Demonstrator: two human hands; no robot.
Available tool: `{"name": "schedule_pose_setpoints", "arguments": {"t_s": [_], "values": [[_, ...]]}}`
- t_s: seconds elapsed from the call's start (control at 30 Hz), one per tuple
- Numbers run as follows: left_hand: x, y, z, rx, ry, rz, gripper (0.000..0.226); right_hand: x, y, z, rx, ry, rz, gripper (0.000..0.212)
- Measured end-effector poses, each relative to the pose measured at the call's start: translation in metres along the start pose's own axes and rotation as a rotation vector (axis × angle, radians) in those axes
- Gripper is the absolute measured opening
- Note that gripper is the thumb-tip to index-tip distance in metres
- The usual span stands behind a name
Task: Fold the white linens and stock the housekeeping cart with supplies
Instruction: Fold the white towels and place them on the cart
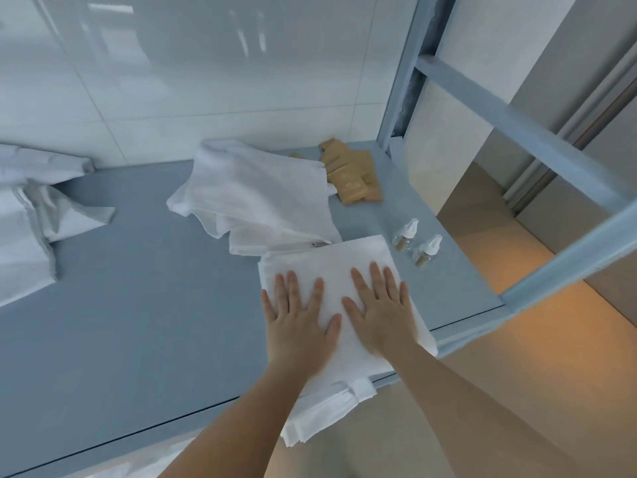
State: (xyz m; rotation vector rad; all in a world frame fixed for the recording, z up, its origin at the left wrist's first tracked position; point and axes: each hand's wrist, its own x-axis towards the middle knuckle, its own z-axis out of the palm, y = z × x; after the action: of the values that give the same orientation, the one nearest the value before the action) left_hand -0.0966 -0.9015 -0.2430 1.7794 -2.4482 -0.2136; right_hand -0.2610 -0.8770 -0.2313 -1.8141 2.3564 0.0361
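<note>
A folded white terry linen lies flat as a neat rectangle at the grey-blue tabletop's near right edge, its lower end hanging over the front. Behind it, touching, an unfolded white linen lies rumpled. More crumpled white linens sit far left.

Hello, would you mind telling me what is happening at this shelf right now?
A person is folding white linens on a grey-blue shelf. Both the left hand and the right hand lie flat, fingers spread, pressing on a folded white towel whose near end hangs over the shelf's front edge. Behind it lies an unfolded white cloth, with more linen at the far left. Tan sachets and two small spray bottles sit to the right.
</note>
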Motion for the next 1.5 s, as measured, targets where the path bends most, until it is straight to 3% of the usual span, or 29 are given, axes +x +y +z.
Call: {"name": "schedule_pose_setpoints", "arguments": {"t_s": [0.33,0.97,1.3,1.5], "values": [[0.044,0.058,0.008,0.023,-0.043,-0.078,0.078,0.044,0.058,-0.013,0.019,0.05,-0.09,0.063],[0.089,0.063,0.015,0.024,-0.047,-0.047,0.076,0.084,0.072,-0.014,0.028,0.062,-0.072,0.064],[0.046,0.041,-0.013,-0.039,-0.219,0.004,0.063,0.055,0.068,-0.026,0.083,-0.025,-0.078,0.06],[-0.014,0.018,-0.053,-0.148,-0.131,-0.152,0.06,0.022,0.056,-0.049,0.28,-0.066,-0.105,0.055]]}}
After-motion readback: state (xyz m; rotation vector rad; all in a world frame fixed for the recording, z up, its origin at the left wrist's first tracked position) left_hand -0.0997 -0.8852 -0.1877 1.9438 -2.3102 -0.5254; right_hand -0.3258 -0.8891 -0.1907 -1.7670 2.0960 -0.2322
